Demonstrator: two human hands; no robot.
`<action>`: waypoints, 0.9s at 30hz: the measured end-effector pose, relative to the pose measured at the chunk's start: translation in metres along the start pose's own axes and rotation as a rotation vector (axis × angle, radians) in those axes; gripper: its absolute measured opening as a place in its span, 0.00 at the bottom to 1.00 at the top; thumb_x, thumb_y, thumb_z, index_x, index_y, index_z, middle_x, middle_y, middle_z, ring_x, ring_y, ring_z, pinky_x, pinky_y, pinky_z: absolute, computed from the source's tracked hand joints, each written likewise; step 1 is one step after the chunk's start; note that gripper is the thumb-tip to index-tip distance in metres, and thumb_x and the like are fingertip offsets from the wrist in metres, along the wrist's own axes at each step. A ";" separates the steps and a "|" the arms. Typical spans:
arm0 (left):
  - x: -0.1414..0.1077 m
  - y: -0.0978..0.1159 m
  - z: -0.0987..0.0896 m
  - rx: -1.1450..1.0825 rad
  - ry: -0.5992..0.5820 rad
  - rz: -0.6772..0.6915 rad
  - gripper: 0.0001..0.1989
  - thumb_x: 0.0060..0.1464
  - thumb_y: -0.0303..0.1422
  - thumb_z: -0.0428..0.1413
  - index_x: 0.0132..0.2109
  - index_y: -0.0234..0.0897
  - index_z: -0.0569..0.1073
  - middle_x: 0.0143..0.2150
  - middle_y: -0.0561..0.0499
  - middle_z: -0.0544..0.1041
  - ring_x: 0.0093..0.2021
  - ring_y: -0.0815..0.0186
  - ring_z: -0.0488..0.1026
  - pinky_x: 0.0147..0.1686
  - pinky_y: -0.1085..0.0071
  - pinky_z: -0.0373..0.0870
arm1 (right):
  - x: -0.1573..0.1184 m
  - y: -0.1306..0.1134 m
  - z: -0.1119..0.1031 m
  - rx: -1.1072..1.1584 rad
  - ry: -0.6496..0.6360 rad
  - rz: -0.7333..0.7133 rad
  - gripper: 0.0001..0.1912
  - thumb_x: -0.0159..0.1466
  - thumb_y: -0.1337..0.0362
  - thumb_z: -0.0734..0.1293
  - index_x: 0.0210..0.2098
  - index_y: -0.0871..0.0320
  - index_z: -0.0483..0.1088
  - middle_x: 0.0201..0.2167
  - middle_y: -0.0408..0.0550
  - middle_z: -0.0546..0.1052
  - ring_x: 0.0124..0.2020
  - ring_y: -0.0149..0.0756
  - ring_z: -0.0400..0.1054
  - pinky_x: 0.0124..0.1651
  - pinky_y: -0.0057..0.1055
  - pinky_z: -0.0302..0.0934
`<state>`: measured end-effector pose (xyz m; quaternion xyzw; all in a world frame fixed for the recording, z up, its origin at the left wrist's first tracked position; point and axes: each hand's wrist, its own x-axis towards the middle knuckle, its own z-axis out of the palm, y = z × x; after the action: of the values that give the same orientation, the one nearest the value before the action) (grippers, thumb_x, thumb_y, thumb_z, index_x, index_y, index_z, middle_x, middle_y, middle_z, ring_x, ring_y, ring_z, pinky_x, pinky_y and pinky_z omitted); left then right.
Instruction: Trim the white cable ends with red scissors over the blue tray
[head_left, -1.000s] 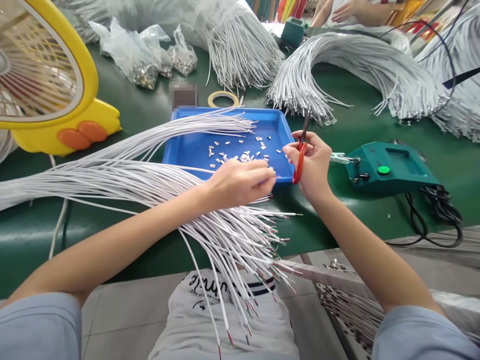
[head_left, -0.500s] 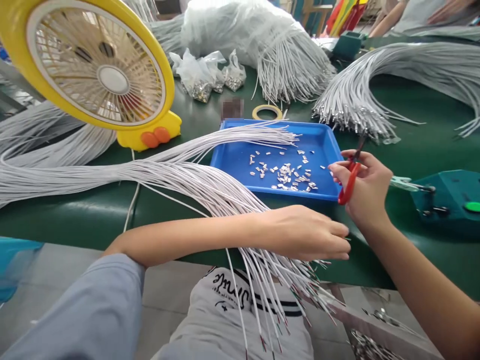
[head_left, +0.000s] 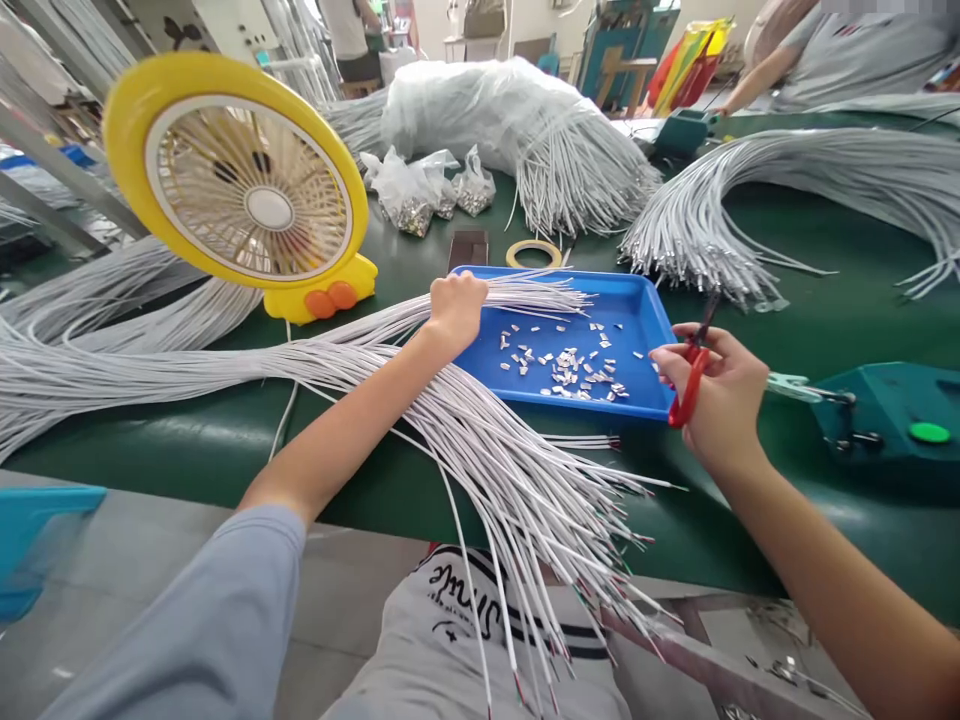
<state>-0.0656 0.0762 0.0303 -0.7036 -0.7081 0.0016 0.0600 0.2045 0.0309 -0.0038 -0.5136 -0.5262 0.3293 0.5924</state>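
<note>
Head view: nearest me, the loose fan of white wires spills over the edge of the green counter, stripped ends hanging above my lap. Their own weight could drag more over, or my forearm, lying across them, could snag and tangle them. My right hand is partly curled round the red-handled scissors, blades pointing away; I can't tell whether the thumb and fingertips pinch anything else. A careless swing there could nick a wire or a finger. My left hand is closed in a fist over the upper strands, fingertips hidden, at the left side of the blue tray. Those strands reach over the tray, and a low sweep could scatter the small pale pieces inside. Beyond sit the tape roll and the bags of small parts.
</note>
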 end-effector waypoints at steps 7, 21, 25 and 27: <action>0.004 -0.005 0.002 0.003 -0.015 -0.033 0.17 0.52 0.16 0.45 0.42 0.27 0.76 0.42 0.35 0.77 0.46 0.50 0.76 0.44 0.61 0.71 | -0.001 0.003 -0.001 0.008 -0.027 0.024 0.16 0.48 0.70 0.72 0.38 0.59 0.73 0.23 0.42 0.74 0.21 0.26 0.62 0.26 0.27 0.57; -0.004 -0.009 -0.015 -0.166 0.033 0.016 0.14 0.53 0.26 0.48 0.43 0.32 0.76 0.44 0.37 0.77 0.47 0.50 0.74 0.45 0.58 0.68 | -0.001 0.002 -0.002 0.010 -0.045 0.052 0.14 0.51 0.68 0.71 0.38 0.58 0.72 0.25 0.45 0.74 0.23 0.27 0.62 0.28 0.29 0.58; -0.010 -0.004 -0.022 -0.381 -0.071 0.226 0.11 0.54 0.32 0.50 0.36 0.37 0.77 0.39 0.47 0.78 0.41 0.61 0.74 0.37 0.70 0.66 | -0.001 0.003 -0.003 0.005 -0.042 0.053 0.15 0.50 0.66 0.71 0.38 0.57 0.72 0.25 0.42 0.74 0.23 0.27 0.62 0.27 0.27 0.58; -0.017 0.005 -0.027 -0.477 -0.093 0.299 0.12 0.55 0.35 0.50 0.33 0.36 0.76 0.35 0.48 0.78 0.37 0.63 0.72 0.34 0.70 0.63 | -0.002 0.002 -0.003 0.000 -0.033 0.055 0.15 0.49 0.66 0.71 0.38 0.57 0.71 0.24 0.40 0.73 0.22 0.27 0.62 0.27 0.26 0.58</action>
<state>-0.0578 0.0571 0.0556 -0.7937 -0.5786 -0.1241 -0.1406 0.2069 0.0291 -0.0059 -0.5224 -0.5216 0.3537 0.5744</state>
